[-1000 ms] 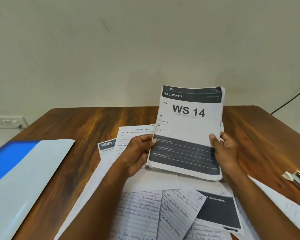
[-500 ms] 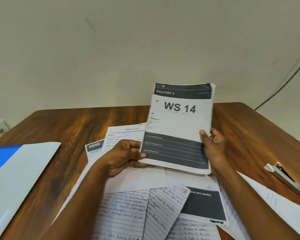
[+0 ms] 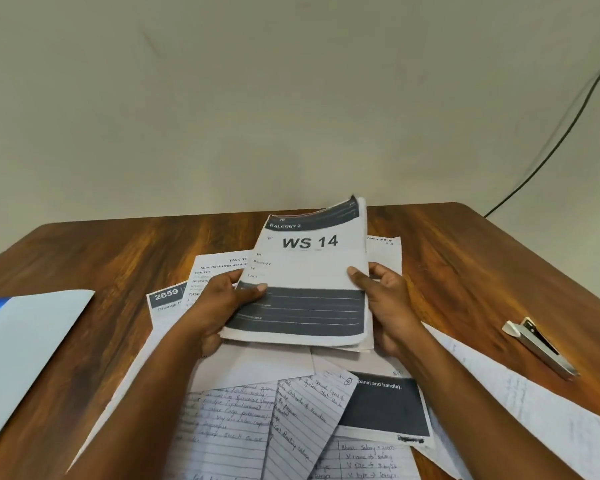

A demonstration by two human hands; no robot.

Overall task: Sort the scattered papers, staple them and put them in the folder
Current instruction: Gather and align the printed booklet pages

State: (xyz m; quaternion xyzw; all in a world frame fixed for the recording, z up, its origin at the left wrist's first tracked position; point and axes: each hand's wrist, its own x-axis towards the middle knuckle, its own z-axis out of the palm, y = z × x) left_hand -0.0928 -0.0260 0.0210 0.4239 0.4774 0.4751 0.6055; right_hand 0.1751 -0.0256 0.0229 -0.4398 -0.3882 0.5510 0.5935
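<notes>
**Both hands hold the paper stack above the scattered sheets**

The stack of papers (image 3: 309, 278), topped by a sheet printed "WS 14", sits between the two hands, tilted back with its top edge leaning away over the wooden table (image 3: 465, 258). The left hand (image 3: 222, 306) grips the stack's left edge, thumb curled over the front of the dark band and fingers behind. The right hand (image 3: 385, 299) grips the right edge the same way, thumb pressed on the top sheet, fingers wrapped round the back. The stack's upper right corner curls slightly.

Beneath and in front of the hands lie the loose papers (image 3: 257, 427), handwritten lined sheets overlapping printed ones; more printed sheets show behind the left hand. The folder (image 3: 32, 341), blue and pale grey, rests on the table well to the left of the left hand. The stapler (image 3: 541, 348) lies on the table to the right, apart from the right hand.
</notes>
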